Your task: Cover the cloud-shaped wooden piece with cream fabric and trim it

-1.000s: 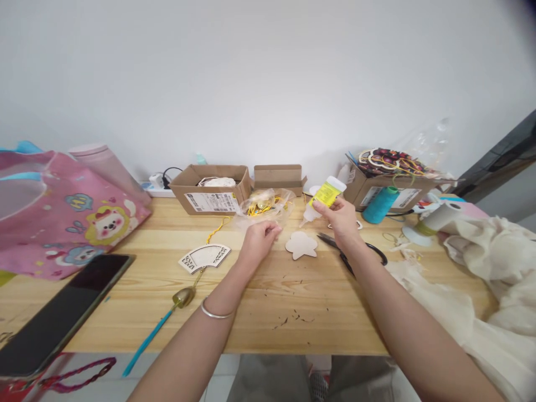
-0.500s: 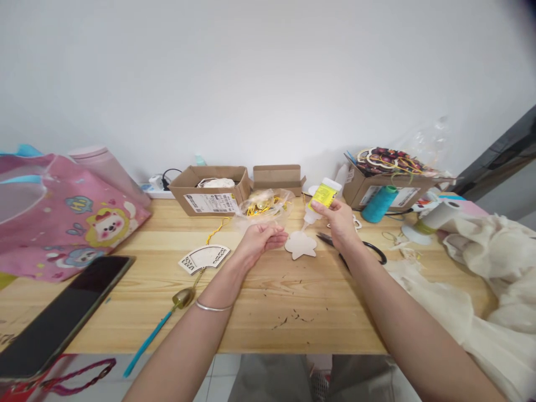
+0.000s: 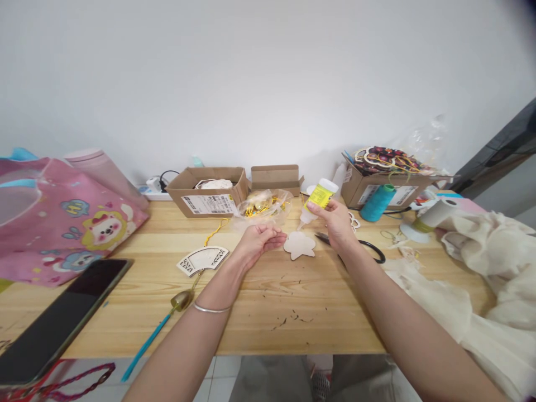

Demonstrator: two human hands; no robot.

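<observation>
My right hand [image 3: 335, 220] grips a small glue bottle [image 3: 316, 201] with a yellow label, tilted nozzle-down toward a flat wooden cloud-shaped cutout [image 3: 299, 244] lying on the wooden table [image 3: 268, 301]. The nozzle tip hangs just above the cutout's top edge. My left hand [image 3: 257, 241] rests on the table just left of the cutout, palm turned up and fingers loosely curled, holding nothing I can see. A silver bangle sits on that wrist.
A wooden fan-shaped cutout [image 3: 202, 259] with a bell and blue tassel lies left. Scissors [image 3: 360, 248] lie right of the cutout. Cardboard boxes [image 3: 207, 192], a bag of yellow cord [image 3: 262, 205], a teal spool [image 3: 374, 202], cream fabric [image 3: 473, 290], a phone [image 3: 58, 321] and a pink bag [image 3: 62, 223] surround the work area.
The right hand lowered and tipped the glue bottle so its nozzle points at the cloud cutout. The left hand turned palm-up and slid nearer the cutout.
</observation>
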